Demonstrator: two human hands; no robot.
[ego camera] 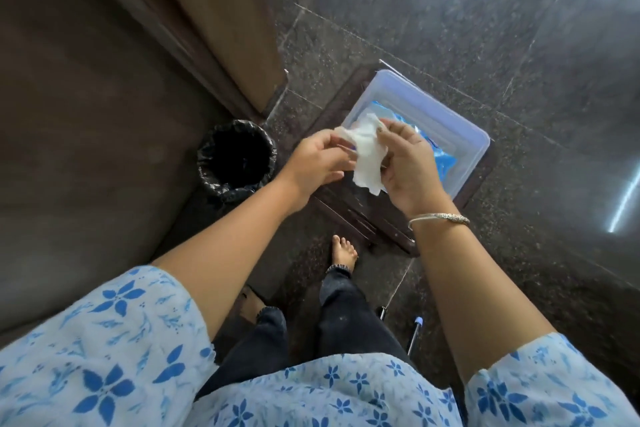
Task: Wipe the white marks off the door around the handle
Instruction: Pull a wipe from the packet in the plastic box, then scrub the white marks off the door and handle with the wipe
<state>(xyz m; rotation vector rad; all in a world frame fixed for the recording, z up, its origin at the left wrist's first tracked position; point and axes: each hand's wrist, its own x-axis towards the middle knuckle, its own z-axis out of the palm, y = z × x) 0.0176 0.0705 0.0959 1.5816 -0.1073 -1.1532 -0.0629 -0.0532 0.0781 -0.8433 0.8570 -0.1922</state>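
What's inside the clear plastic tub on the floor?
The clear tub holds a blue packet, likely wipes. Most of it is hidden behind the right hand and the white wipe, which both hands grip, the left hand at its edge.

A crumpled white wipe point(365, 152) hangs stretched between both hands above the clear plastic tub.

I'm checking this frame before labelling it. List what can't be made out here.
- Door handle and white marks: outside the head view; only the lower door shows.
- Blue pack in the tub: mostly covered by the right hand and wipe; label unreadable.
- Bin: inside too dark to see.
- Left hand fingertips: behind the wipe.
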